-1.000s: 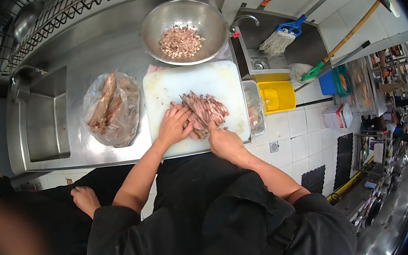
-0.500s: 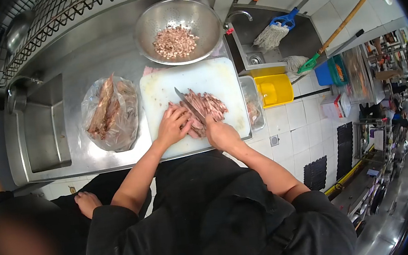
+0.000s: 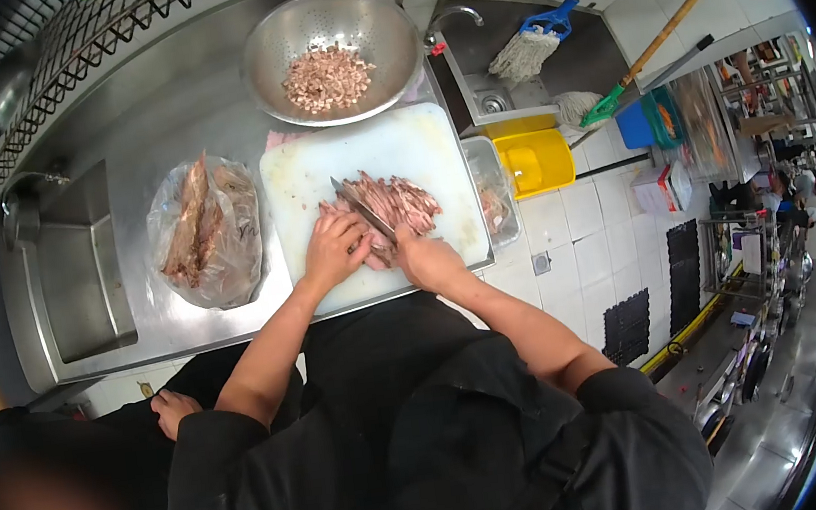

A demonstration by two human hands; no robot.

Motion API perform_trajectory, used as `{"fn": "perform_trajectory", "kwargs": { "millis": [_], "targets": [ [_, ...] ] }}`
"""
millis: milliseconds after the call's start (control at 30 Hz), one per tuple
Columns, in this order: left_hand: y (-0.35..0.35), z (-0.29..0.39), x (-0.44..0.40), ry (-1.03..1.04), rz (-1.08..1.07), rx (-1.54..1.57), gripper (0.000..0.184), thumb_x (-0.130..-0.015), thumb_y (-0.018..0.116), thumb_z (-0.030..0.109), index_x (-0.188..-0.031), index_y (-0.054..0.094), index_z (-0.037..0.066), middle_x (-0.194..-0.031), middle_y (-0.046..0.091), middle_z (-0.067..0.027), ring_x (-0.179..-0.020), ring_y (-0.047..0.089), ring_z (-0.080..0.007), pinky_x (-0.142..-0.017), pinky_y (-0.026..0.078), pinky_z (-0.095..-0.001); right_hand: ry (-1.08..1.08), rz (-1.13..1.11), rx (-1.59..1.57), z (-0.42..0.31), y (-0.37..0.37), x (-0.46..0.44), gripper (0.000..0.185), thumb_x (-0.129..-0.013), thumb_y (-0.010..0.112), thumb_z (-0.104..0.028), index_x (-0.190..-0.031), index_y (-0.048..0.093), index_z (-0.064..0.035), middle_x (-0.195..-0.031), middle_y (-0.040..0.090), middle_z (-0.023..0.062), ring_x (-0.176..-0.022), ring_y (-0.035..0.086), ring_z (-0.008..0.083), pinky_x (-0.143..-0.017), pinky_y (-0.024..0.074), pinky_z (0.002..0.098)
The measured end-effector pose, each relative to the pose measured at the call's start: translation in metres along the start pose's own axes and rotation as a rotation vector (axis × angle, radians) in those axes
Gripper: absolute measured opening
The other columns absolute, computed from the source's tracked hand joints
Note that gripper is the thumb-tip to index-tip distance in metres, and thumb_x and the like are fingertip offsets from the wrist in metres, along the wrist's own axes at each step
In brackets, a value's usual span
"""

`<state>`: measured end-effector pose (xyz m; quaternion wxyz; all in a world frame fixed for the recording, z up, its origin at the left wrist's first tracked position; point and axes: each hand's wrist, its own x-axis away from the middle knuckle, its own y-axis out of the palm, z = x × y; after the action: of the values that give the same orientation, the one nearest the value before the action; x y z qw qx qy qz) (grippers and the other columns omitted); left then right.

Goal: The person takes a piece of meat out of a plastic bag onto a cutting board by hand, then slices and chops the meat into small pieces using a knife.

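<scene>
Meat [image 3: 400,200] is mid-board [image 3: 420,135], with the colander [image 3: 269,74] at 12 o'clock. Right hand [image 3: 431,262] is wrapped round the knife [image 3: 362,208], tip toward 11 o'clock; left hand [image 3: 332,251] has its fingers loosely spread on the meat at the blade's 8 o'clock side. Can't tell if those fingertips are tucked, but imo curl them, knuckles guiding the blade, and use smooth, even strokes so strips don't skid.

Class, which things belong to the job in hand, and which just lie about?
In the job:
knife, in the right hand
meat strips
cutting board
probably colander, bagged meat

Apparently just lying about:
blue-clamped mop
green-clamped mop
yellow tub
</scene>
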<state>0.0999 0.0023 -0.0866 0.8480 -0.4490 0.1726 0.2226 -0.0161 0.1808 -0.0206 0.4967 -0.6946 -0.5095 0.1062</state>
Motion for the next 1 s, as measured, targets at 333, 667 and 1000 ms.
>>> {"fn": "perform_trajectory", "kwargs": {
  "millis": [333,667,1000],
  "targets": [
    [0.003,0.003,0.002,-0.007,0.038,0.006,0.018,-0.076,0.080,0.011,-0.092,0.073,0.005,-0.098,0.068,-0.0072,-0.097,0.064,-0.0272,-0.088,0.050,-0.0413,0.019,-0.088,0.047,-0.020,-0.011,0.027,0.019,-0.095,0.048,-0.011,-0.110,0.046,0.0012,-0.082,0.070,0.0304,-0.078,0.071,0.0469,-0.067,0.0543,0.0589],
    [-0.004,-0.003,-0.002,-0.047,0.013,0.105,0.011,-0.081,0.075,0.005,-0.092,0.074,0.003,-0.099,0.070,-0.0092,-0.100,0.064,-0.0290,-0.093,0.051,-0.0409,-0.009,0.009,-0.095,0.001,0.001,-0.001,0.021,-0.096,0.045,-0.014,-0.109,0.046,0.0028,-0.085,0.069,0.0334,-0.081,0.069,0.0508,-0.073,0.0532,0.0611],
    [-0.009,-0.011,-0.005,-0.042,-0.008,0.036,0.011,-0.082,0.074,0.005,-0.092,0.073,0.002,-0.099,0.070,-0.0094,-0.101,0.064,-0.0284,-0.096,0.049,-0.0424,-0.071,-0.040,-0.209,0.012,-0.002,0.018,0.019,-0.096,0.050,-0.010,-0.110,0.043,0.0007,-0.087,0.067,0.0335,-0.085,0.066,0.0532,-0.076,0.0492,0.0625]
  ]
}}
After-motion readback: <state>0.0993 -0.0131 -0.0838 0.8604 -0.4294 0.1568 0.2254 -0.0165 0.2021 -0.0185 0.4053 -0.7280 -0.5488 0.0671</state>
